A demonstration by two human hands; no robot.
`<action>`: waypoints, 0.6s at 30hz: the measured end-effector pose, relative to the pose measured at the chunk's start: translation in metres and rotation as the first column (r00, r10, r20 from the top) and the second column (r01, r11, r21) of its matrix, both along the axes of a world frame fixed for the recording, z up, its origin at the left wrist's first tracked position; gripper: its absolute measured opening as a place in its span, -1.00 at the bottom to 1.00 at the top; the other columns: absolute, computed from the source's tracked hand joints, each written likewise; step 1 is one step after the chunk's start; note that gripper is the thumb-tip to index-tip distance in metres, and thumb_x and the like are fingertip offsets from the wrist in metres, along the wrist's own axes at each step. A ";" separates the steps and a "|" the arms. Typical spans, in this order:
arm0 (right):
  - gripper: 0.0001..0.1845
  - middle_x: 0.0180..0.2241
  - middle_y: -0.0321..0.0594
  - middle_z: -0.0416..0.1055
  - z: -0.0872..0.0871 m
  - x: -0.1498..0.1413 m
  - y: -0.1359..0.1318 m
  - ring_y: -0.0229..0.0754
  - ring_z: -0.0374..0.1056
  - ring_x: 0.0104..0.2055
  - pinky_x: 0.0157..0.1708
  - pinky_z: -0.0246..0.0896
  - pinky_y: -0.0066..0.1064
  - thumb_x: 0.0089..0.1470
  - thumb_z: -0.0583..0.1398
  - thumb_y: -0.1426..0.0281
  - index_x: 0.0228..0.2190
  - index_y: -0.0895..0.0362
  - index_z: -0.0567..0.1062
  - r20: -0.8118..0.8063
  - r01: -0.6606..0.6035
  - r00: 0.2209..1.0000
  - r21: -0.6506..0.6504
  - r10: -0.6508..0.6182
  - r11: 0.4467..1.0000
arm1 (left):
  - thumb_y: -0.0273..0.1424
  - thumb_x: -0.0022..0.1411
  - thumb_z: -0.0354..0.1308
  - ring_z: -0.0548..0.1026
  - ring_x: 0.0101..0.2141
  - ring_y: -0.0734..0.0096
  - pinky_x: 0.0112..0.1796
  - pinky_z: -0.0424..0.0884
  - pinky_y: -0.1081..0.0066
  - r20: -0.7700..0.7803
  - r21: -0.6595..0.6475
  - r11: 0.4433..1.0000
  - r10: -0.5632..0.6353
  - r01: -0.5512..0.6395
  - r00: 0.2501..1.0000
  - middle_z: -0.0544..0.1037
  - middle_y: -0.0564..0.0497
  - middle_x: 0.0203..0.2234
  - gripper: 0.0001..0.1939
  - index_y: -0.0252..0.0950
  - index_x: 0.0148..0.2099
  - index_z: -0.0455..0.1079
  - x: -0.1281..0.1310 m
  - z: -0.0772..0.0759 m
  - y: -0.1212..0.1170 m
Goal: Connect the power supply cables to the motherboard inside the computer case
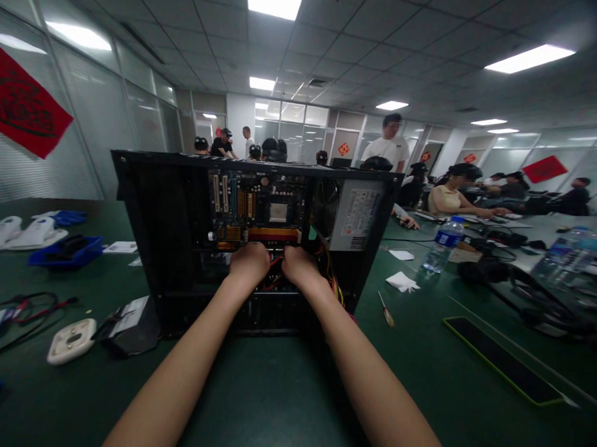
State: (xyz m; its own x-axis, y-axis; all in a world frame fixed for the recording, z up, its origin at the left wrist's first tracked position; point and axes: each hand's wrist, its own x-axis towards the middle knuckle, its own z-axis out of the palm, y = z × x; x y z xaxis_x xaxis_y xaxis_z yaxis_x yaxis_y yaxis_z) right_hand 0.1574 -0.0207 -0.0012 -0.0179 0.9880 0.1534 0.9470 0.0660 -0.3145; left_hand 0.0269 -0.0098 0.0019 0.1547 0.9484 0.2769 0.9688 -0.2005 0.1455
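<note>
An open black computer case [175, 290] stands in front of me, its inside facing my way. My left hand [249, 264] and my right hand [300, 269] reach into its lower middle, close together, both with fingers curled closed. Red and blue wires [275, 257] show in the gap between them; the fingertips are hidden, so what each grips cannot be made out. Just above the hands is the motherboard [259, 211], with a silver processor [278, 213] and memory slots [272, 235]. At upper right sits the power supply [355, 214], its yellow and red cables [336, 285] hanging below.
On the green table [269, 395], a blue tray [67, 251], a grey-black box [130, 327] and a white square part [72, 340] lie to the left. To the right are a screwdriver [387, 309], a water bottle [443, 244] and a black strip [504, 361]. Other people sit beyond.
</note>
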 end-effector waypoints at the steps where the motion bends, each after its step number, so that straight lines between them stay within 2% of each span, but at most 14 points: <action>1: -0.65 -0.06 0.26 0.53 0.000 0.000 0.000 0.21 0.49 0.00 -0.11 0.34 -0.17 0.20 0.05 0.55 -0.08 0.27 0.57 0.000 0.003 1.000 -0.001 -0.003 1.000 | -0.31 0.39 -0.05 0.62 -0.14 -0.06 -0.18 0.51 0.21 0.003 -0.003 1.000 0.003 -0.003 1.000 0.63 -0.35 -0.18 -0.60 -0.41 -0.07 0.58 0.000 0.000 0.000; 10: -0.64 -0.10 0.15 0.56 -0.004 0.002 0.002 0.11 0.52 -0.04 -0.15 0.35 -0.26 0.23 0.03 0.52 -0.09 0.21 0.58 0.062 0.032 0.998 0.015 -0.033 0.999 | -0.31 0.36 -0.03 0.63 -0.15 -0.04 -0.19 0.52 0.22 -0.023 0.000 0.999 0.032 -0.032 0.999 0.65 -0.30 -0.21 -0.61 -0.38 -0.11 0.59 0.003 0.001 -0.001; 15: -0.61 -0.12 0.18 0.57 -0.002 0.003 -0.003 0.11 0.53 -0.07 -0.20 0.31 -0.30 0.28 0.01 0.44 -0.11 0.26 0.60 0.034 0.061 0.997 0.026 -0.062 0.998 | -0.32 0.38 -0.06 0.62 -0.14 0.00 -0.18 0.52 0.24 -0.020 -0.002 1.000 0.031 -0.031 0.999 0.64 -0.30 -0.19 -0.60 -0.38 -0.09 0.58 0.004 0.002 -0.004; 17: -0.60 -0.16 0.17 0.58 -0.003 0.004 -0.004 0.07 0.53 -0.12 -0.24 0.28 -0.34 0.29 0.01 0.41 -0.16 0.28 0.62 -0.011 -0.001 1.000 0.009 0.001 1.000 | -0.30 0.39 -0.05 0.62 -0.14 -0.01 -0.18 0.51 0.22 -0.038 0.021 0.999 0.035 -0.035 0.999 0.64 -0.31 -0.20 -0.60 -0.39 -0.08 0.58 0.005 0.003 -0.008; 18: -0.61 -0.19 0.14 0.59 -0.005 0.005 -0.004 0.03 0.53 -0.15 -0.26 0.26 -0.37 0.28 0.02 0.40 -0.20 0.28 0.63 -0.042 -0.087 0.995 -0.012 0.086 0.996 | -0.30 0.39 -0.05 0.62 -0.14 -0.03 -0.18 0.51 0.20 -0.059 0.041 0.998 0.040 -0.038 0.997 0.64 -0.32 -0.21 -0.60 -0.41 -0.08 0.58 0.005 0.004 -0.010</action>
State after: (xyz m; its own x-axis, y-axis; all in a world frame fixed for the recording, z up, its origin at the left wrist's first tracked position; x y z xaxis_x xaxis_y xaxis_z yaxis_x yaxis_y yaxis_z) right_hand 0.1623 -0.0251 -0.0060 -0.0973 0.9851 0.1420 0.9240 0.1424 -0.3550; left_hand 0.0324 -0.0200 0.0055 0.1352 0.9423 0.3063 0.9828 -0.1669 0.0794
